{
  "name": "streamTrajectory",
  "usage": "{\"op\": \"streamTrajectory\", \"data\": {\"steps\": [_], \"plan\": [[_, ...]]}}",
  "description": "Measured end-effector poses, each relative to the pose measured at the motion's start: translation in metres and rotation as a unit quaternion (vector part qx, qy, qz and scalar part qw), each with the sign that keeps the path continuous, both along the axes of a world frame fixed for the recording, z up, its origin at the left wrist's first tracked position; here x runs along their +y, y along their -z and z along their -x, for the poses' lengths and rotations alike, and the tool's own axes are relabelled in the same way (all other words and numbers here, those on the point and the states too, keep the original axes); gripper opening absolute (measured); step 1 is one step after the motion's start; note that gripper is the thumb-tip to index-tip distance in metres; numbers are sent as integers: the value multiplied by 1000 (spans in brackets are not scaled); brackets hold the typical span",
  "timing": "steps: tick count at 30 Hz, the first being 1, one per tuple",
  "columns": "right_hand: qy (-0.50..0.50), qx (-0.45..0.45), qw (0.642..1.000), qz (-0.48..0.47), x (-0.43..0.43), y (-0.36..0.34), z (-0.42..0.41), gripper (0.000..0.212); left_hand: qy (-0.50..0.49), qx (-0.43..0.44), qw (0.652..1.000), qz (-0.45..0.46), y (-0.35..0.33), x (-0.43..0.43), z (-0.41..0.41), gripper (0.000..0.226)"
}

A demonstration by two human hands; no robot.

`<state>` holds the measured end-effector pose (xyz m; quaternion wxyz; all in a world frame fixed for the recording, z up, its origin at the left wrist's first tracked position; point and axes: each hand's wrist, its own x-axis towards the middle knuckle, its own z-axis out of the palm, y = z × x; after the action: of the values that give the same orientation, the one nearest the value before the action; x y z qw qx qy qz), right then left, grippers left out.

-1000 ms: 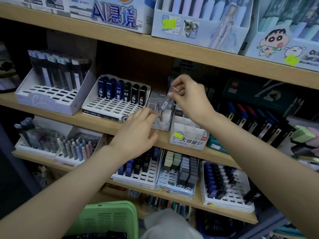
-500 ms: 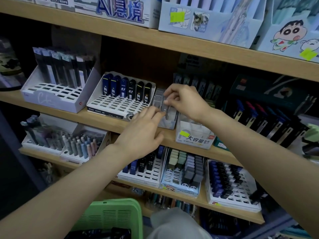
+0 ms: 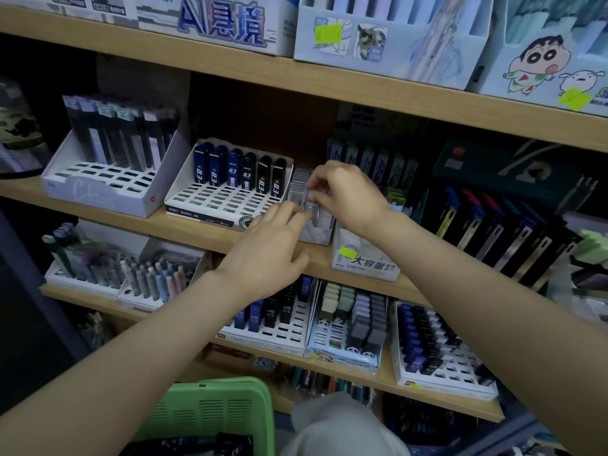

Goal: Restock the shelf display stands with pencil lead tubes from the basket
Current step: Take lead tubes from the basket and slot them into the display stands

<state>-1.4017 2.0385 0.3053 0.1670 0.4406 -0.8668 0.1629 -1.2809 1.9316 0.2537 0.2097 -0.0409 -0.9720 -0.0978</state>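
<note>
Head view. On the middle shelf (image 3: 197, 230), the right hand (image 3: 352, 195) reaches over a narrow clear stand (image 3: 316, 236), its thumb and fingertips pinched on the top of a clear lead tube (image 3: 311, 200) that sits in the stand among others of its kind; blur hides whether the tube is fully seated. The left hand (image 3: 266, 255) lies just left of and nearer than the stand, fingers loosely extended and touching its near-left edge, grasping nothing, apparently to steady it. Progress, as a judgement: this placement is at or near its end, but the restock is far from complete. To the left, the blue-and-black stand (image 3: 214, 209) carries only its far row, with the nearer slots bare, and the white stand (image 3: 98, 192) at far left shows the same. On the shelf below, the HB stand (image 3: 279, 334) and the right-hand stand (image 3: 460, 376) also show open slots. At the near edge, the green basket (image 3: 230, 388) holds dark packs (image 3: 227, 447), so stock remains to be shelved.
</note>
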Motion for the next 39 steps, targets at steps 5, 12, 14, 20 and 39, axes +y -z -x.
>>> {"op": "streamTrajectory", "data": {"steps": [5,12,14,20,39], "plan": [[7,0,1000,-15,2,-1,-7,21,-1,-8,1000,7,0,-1,0,58],[12,177,982,-55,9,12,-43,24,-12,1,999,41,-1,-6,-23,51],[5,234,972,-23,10,21,-62,19,-26,19,996,83,8,-13,-42,39],[-66,226,970,-53,-2,76,-115,14,-109,-17,987,115,76,-56,-119,29],[-115,-390,819,-404,-73,456,-194,41,-318,-511,740,-299,367,-126,-238,53]]}}
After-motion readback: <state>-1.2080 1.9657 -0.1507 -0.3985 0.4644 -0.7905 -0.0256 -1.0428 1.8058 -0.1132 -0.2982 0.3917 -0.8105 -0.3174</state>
